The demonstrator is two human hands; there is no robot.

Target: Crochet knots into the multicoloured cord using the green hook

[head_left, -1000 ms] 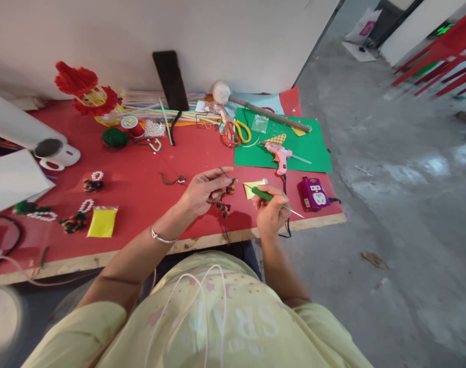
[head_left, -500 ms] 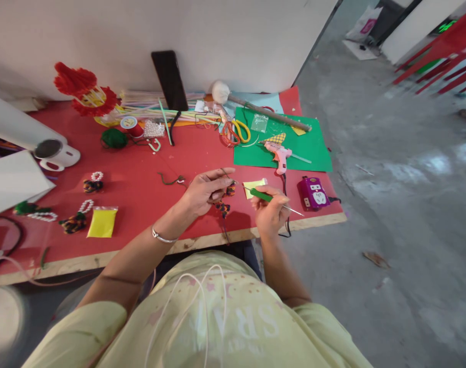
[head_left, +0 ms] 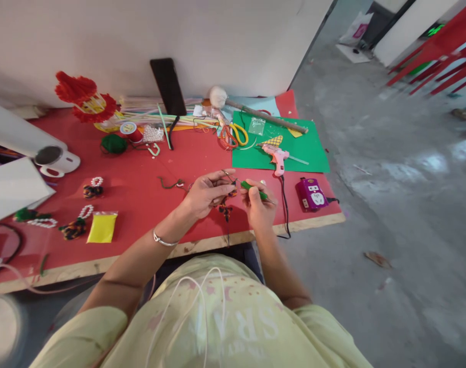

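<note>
My left hand (head_left: 207, 192) pinches a small dark yarn piece (head_left: 226, 200) with orange, black and green strands that hangs just above the red table (head_left: 141, 168). My right hand (head_left: 258, 205) grips a green-handled crochet hook (head_left: 253, 189) and points its tip at the yarn piece between my left fingers. The two hands nearly touch over the table's front edge. A small yellow paper lies mostly hidden behind my right hand.
A pink glue gun (head_left: 276, 157) lies on a green sheet (head_left: 309, 151), a purple power socket (head_left: 311, 193) to its right. Scissors (head_left: 233, 135), a phone (head_left: 167, 87), a white mug (head_left: 59, 160), a yellow packet (head_left: 101, 228) and bead-and-yarn pieces (head_left: 76, 225) lie around.
My right hand has moved left, bringing the hook's tip to the yarn piece in my left hand. The camera has tilted slightly.
</note>
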